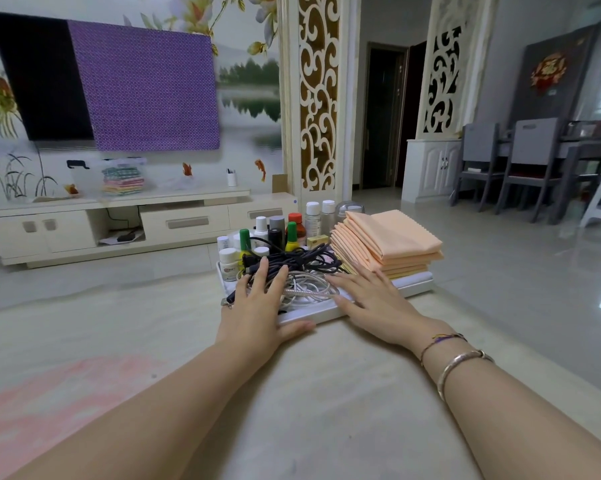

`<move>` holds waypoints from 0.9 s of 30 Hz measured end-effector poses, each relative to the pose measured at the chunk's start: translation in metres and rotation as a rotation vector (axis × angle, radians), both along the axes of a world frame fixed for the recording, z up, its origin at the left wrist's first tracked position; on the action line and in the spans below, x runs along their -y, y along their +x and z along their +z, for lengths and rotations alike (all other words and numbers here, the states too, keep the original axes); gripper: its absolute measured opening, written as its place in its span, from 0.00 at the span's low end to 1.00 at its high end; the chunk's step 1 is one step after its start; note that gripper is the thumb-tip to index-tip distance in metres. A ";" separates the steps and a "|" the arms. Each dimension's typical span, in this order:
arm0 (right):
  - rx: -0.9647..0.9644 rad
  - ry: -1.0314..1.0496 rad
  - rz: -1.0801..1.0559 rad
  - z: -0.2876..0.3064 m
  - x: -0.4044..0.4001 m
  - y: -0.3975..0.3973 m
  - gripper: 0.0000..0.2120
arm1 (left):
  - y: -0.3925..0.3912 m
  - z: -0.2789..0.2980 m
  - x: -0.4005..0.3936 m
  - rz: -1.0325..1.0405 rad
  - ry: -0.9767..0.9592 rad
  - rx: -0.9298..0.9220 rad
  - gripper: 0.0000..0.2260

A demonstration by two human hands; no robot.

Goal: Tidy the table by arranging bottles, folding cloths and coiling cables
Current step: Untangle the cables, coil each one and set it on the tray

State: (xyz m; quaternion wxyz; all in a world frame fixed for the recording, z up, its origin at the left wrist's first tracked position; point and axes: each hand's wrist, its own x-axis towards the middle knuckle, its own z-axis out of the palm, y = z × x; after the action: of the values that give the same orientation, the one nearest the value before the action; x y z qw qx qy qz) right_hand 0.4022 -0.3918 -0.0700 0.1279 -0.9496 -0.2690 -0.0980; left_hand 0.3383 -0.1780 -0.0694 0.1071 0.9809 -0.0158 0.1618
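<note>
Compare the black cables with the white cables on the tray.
The black cables lie farther back, nearer the bottles; the white cables lie nearer the front. The left hand rests its fingers on the black cables; the right hand lies flat beside the white cables. Both are loose tangles.

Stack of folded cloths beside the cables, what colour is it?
Plain peach-orange, seen in the head view.
</note>
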 end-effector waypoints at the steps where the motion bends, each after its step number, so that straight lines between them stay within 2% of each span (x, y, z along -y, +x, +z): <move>1: 0.001 -0.001 0.000 0.000 0.000 0.001 0.22 | 0.000 0.000 0.000 -0.002 0.000 0.000 0.46; 27: -0.006 0.020 -0.003 0.000 0.001 0.019 0.21 | 0.021 -0.001 0.000 -0.013 -0.030 0.003 0.45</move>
State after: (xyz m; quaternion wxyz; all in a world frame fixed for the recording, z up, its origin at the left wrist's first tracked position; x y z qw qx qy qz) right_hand 0.4208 -0.3927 -0.0700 0.1383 -0.9490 -0.2660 -0.0979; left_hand 0.3591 -0.1779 -0.0701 0.1226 0.9788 -0.0202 0.1625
